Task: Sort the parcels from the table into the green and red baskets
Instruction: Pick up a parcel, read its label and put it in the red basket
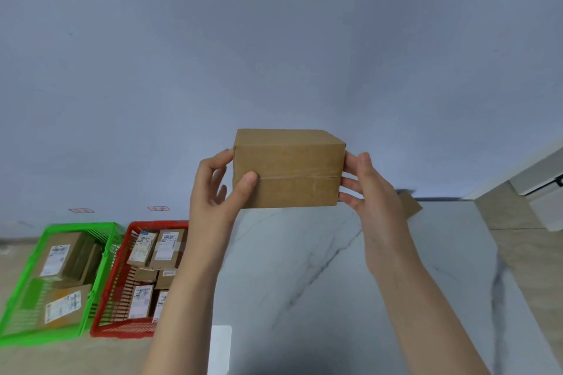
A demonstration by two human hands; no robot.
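I hold a plain brown cardboard parcel (288,167) up in the air above the white marble table (335,268). My left hand (217,189) grips its left end, thumb across the front face. My right hand (370,189) grips its right end with curled fingers. No label shows on the sides facing me. On the floor to the left stand the green basket (100,256) and the red basket (134,227), side by side, each holding labelled cardboard parcels. Another brown parcel (411,205) lies at the table's far edge, partly hidden behind my right hand.
A pale blue wall fills the background, with two small tags stuck on it above the baskets. A white cabinet (536,183) stands at the right beyond the table. The beige floor (45,356) runs around the baskets. A white sheet (221,344) lies at the table's near left corner.
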